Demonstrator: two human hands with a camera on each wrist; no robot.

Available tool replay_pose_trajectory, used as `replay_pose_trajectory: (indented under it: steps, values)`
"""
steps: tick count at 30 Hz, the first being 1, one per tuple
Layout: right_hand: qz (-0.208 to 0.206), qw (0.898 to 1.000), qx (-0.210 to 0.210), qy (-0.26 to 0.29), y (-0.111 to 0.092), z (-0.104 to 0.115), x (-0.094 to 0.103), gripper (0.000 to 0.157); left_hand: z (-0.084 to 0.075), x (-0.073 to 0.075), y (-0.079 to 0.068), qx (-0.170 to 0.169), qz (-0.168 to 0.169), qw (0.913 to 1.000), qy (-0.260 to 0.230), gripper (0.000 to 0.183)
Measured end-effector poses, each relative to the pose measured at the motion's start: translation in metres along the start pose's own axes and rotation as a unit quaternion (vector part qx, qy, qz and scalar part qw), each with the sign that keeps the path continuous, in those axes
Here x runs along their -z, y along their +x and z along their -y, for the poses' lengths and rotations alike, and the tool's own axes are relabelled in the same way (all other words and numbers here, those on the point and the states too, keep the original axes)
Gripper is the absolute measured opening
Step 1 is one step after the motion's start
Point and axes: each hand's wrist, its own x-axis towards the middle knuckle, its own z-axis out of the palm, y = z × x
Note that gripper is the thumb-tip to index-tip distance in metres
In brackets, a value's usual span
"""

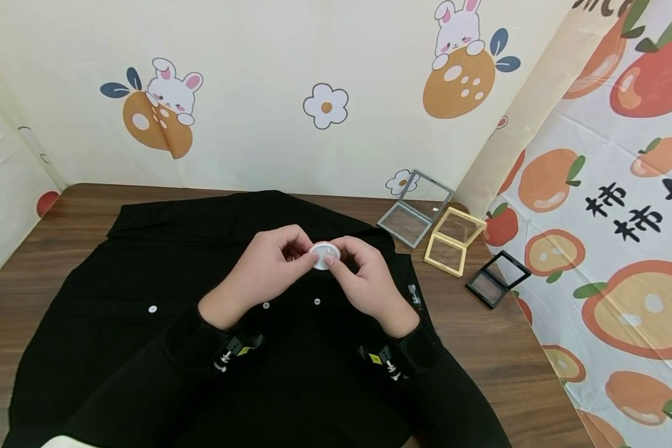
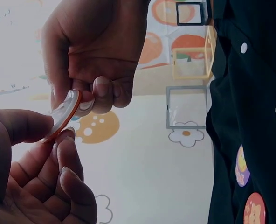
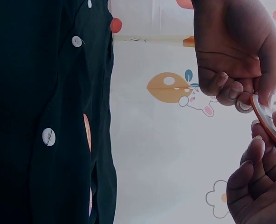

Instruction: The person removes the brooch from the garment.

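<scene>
Both hands hold a round pin badge [image 1: 325, 254] just above a black garment [image 1: 162, 267], with its whitish back upward in the head view. My left hand [image 1: 269, 267] pinches one side between thumb and fingers. On the opposite edge, the thumb and fingers of my right hand [image 1: 366, 283] grip it. The wrist views show the badge's orange edge [image 2: 72, 114], tilted between the two hands. Two colourful round badges, one purple and yellow [image 2: 242, 165] and one red [image 2: 254, 210], are on the garment in the left wrist view; the hands hide them in the head view.
Small white buttons [image 1: 153, 309] dot the garment, which is spread over a brown wooden table [image 1: 515, 367]. To the right stand three opened hinged square frames: grey [image 1: 411, 218], yellow [image 1: 453, 239] and black [image 1: 495, 280]. Printed cloth walls [image 1: 257, 124] border the table.
</scene>
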Motion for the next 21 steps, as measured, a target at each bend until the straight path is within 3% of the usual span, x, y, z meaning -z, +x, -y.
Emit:
replay_pose_trajectory:
  steps: [14,17,21]
  values:
    - [0.008,1.000,-0.008,-0.008,0.001,0.000,0.001,0.012,0.000,0.003,0.000,-0.017,-0.008,0.9998,0.002,0.004]
    - [0.015,0.999,-0.030,0.020,0.002,0.002,0.004,0.018,-0.001,0.003,0.000,-0.029,-0.012,0.9995,0.000,0.004]
    - [0.049,0.992,-0.072,0.092,0.005,0.003,0.009,0.040,-0.003,0.001,0.000,-0.051,-0.020,0.9985,0.006,0.005]
